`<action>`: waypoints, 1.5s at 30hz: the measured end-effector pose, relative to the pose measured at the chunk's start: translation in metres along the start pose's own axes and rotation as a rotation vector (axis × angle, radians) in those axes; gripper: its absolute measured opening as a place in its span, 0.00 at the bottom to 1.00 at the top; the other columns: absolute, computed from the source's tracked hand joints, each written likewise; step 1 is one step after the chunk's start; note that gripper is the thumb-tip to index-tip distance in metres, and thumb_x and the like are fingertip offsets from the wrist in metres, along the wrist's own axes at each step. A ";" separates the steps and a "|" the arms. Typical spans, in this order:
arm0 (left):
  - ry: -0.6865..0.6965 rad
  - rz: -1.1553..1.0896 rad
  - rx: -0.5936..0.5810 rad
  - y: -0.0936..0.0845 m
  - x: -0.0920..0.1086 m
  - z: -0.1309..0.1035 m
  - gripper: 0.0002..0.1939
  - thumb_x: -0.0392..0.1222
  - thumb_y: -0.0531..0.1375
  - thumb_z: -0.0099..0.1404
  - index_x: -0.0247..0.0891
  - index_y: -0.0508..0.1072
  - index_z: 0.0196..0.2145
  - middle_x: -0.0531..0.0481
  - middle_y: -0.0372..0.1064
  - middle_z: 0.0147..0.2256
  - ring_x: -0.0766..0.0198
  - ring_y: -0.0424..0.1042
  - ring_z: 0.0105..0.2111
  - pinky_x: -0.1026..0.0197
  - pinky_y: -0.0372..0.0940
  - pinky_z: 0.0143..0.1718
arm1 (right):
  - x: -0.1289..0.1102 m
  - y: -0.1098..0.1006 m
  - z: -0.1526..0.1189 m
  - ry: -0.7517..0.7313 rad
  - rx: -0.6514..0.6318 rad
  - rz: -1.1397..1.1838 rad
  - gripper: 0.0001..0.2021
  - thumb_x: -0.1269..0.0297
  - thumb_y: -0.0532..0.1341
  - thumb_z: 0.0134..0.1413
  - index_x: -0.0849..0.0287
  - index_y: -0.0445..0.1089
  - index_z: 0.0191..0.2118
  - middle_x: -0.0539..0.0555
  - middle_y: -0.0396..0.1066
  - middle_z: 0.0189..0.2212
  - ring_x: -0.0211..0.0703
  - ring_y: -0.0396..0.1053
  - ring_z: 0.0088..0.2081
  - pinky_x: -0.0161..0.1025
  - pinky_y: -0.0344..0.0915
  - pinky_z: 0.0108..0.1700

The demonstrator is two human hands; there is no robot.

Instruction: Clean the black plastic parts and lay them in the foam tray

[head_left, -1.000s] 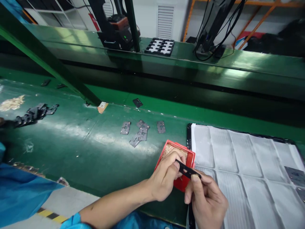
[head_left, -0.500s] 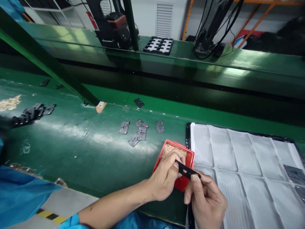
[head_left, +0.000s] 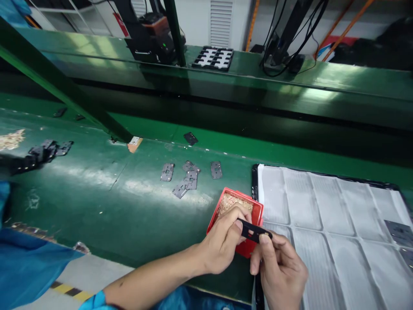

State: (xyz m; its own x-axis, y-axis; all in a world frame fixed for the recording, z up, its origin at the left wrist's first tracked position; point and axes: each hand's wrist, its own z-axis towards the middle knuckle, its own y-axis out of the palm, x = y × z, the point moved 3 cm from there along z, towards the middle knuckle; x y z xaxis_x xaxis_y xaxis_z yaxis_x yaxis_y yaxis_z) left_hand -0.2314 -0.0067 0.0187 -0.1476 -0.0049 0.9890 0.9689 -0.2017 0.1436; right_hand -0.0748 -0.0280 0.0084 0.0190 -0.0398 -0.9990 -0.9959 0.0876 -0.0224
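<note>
Dark flat part (head_left: 254, 230) pinched at both ends: left hand (head_left: 225, 237) at its left, right hand (head_left: 284, 266) at its right, likely for steadiness. Held over red bin (head_left: 257, 212), presumably keeping pale bits (head_left: 230, 202) within reach. Lined tray (head_left: 304, 199) just right; loose plates (head_left: 191, 181) lie farther left.

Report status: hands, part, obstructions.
Left hand and right hand both gripping black plate. Plate overlapping red bin in view. Nothing seen blocking either hand.
</note>
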 end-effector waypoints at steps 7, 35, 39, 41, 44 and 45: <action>0.030 0.068 0.035 0.003 -0.007 -0.001 0.18 0.49 0.44 0.82 0.38 0.65 0.39 0.45 0.65 0.42 0.64 0.64 0.34 0.59 0.63 0.36 | -0.001 0.001 0.000 -0.006 0.018 -0.006 0.11 0.56 0.67 0.70 0.58 0.73 0.39 0.45 0.69 0.13 0.35 0.65 0.12 0.28 0.63 0.18; -0.049 -0.003 0.000 0.001 -0.006 -0.002 0.13 0.44 0.47 0.80 0.37 0.66 0.40 0.51 0.61 0.34 0.66 0.59 0.29 0.61 0.59 0.32 | -0.002 0.003 0.003 -0.026 0.009 -0.024 0.10 0.58 0.66 0.71 0.58 0.73 0.39 0.45 0.70 0.14 0.36 0.66 0.12 0.29 0.67 0.18; -0.084 -0.047 0.007 0.000 -0.005 -0.003 0.16 0.47 0.46 0.81 0.37 0.67 0.41 0.52 0.60 0.32 0.66 0.58 0.28 0.61 0.57 0.31 | -0.005 0.005 0.002 -0.040 0.006 -0.043 0.09 0.59 0.65 0.72 0.58 0.73 0.39 0.45 0.70 0.14 0.35 0.67 0.13 0.28 0.66 0.19; -0.086 -0.050 0.024 0.001 -0.006 -0.004 0.17 0.49 0.46 0.81 0.37 0.66 0.41 0.52 0.60 0.33 0.66 0.58 0.28 0.61 0.57 0.31 | -0.007 0.006 0.002 -0.043 0.020 -0.041 0.10 0.58 0.65 0.71 0.58 0.73 0.39 0.44 0.70 0.13 0.34 0.66 0.12 0.27 0.65 0.18; -0.080 -0.045 0.017 0.002 -0.006 -0.005 0.18 0.51 0.47 0.81 0.37 0.66 0.41 0.51 0.60 0.33 0.66 0.58 0.29 0.61 0.58 0.31 | -0.007 0.006 0.001 -0.005 0.044 -0.032 0.11 0.57 0.66 0.70 0.58 0.74 0.39 0.45 0.70 0.13 0.35 0.66 0.12 0.28 0.66 0.19; -0.079 -0.042 0.015 0.002 -0.006 -0.005 0.18 0.51 0.47 0.81 0.37 0.67 0.41 0.51 0.60 0.33 0.66 0.59 0.29 0.61 0.58 0.31 | -0.006 0.006 0.000 0.003 0.036 -0.033 0.11 0.56 0.66 0.70 0.58 0.74 0.39 0.45 0.70 0.14 0.35 0.66 0.13 0.28 0.66 0.19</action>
State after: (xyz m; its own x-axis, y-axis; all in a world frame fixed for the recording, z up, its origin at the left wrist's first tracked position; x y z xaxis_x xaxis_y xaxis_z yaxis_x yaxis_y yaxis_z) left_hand -0.2300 -0.0118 0.0125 -0.1723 0.0808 0.9817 0.9652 -0.1852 0.1846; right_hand -0.0804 -0.0269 0.0144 0.0509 -0.0465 -0.9976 -0.9909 0.1221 -0.0563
